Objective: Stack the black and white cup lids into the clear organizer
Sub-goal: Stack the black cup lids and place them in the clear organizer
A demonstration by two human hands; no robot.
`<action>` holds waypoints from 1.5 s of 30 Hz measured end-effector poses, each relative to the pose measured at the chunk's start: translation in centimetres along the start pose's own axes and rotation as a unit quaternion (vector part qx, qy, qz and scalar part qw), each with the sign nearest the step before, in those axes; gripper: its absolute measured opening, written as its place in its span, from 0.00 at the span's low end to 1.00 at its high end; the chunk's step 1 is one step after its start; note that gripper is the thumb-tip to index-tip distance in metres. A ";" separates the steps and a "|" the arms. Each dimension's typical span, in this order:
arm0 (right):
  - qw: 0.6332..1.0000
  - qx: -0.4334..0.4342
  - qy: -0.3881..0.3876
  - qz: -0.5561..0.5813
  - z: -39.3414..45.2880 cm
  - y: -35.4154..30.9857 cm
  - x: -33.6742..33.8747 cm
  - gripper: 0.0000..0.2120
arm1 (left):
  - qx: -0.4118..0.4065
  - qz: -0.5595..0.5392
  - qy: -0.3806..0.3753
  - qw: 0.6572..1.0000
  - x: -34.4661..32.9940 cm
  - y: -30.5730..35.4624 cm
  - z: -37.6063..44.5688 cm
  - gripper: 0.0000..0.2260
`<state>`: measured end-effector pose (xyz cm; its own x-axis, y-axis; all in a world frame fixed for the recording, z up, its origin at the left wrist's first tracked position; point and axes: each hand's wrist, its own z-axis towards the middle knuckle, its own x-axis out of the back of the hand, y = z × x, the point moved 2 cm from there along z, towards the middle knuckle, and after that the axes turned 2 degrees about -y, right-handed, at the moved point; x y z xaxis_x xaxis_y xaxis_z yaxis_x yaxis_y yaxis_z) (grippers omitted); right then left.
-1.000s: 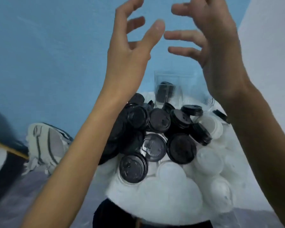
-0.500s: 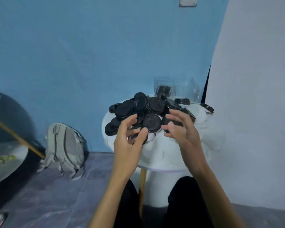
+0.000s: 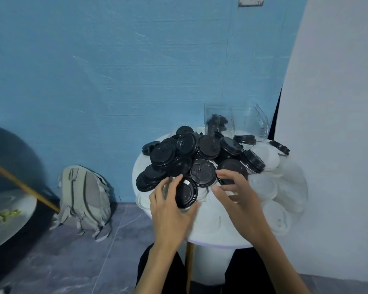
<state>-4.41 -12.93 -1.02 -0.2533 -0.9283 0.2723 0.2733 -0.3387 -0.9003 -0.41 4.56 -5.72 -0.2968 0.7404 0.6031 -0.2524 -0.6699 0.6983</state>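
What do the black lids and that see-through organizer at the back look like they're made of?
Black lids: likely thin molded plastic, semi-matte, with embossed rims and a soft sheen. Clear organizer: probably rigid acrylic or similar plastic; the wall shows through it and its edges glint.

Looks like a plain room in a home or small café back area; can't tell which. Evidence: painted blue wall [image 3: 115,71] w/ a switch plate [image 3: 251,1] high up, white wall [image 3: 338,102] at right, grey stone-look tile floor [image 3: 62,262]. Small round white table [image 3: 212,236] piled w/ black lids [image 3: 202,158] and white lids [image 3: 285,187], clear organizer [image 3: 236,122] at its far edge. Grey backpack [image 3: 85,200] leans on the blue wall beside the table. At far left, edge of a round grey table [image 3: 6,217] w/ a wooden leg [image 3: 23,185].
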 end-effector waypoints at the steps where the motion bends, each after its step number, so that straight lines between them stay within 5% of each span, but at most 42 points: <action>1: 0.999 0.006 -0.006 -0.037 0.2 0.3 0.0 0.14 | -0.001 0.010 0.002 1.000 -0.1 -0.1 0.2 0.38; 5: 0.966 0.047 -0.020 -0.255 1.1 1.4 0.2 0.17 | -0.026 0.030 -0.003 0.999 -0.6 -0.5 0.3 0.32; 9: 0.936 0.054 -0.018 -0.346 1.9 2.2 0.8 0.19 | -0.035 0.016 0.007 0.999 -0.8 -0.8 0.6 0.30; 18: 0.929 0.051 -0.003 -0.367 3.3 3.6 2.2 0.22 | -0.064 -0.093 0.001 0.994 -0.2 -0.1 0.5 0.25; 23: 0.924 0.049 0.053 -0.375 4.1 3.8 3.0 0.30 | -0.091 -0.108 -0.012 0.990 0.5 0.5 0.3 0.25; 30: 0.912 0.027 0.034 -0.409 5.0 4.5 3.1 0.40 | -0.087 -0.157 -0.031 0.983 0.6 1.0 0.0 0.26; 45: 0.927 0.018 0.090 -0.364 5.9 4.0 3.3 0.38 | -0.082 -0.181 -0.033 0.979 0.8 1.1 0.4 0.28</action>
<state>1.32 -18.22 -1.78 -0.5325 -0.4128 0.7389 0.0001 -0.8730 -0.4876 -0.56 4.45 -4.36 -0.1010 0.9295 0.3546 -0.4755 -0.3582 0.8035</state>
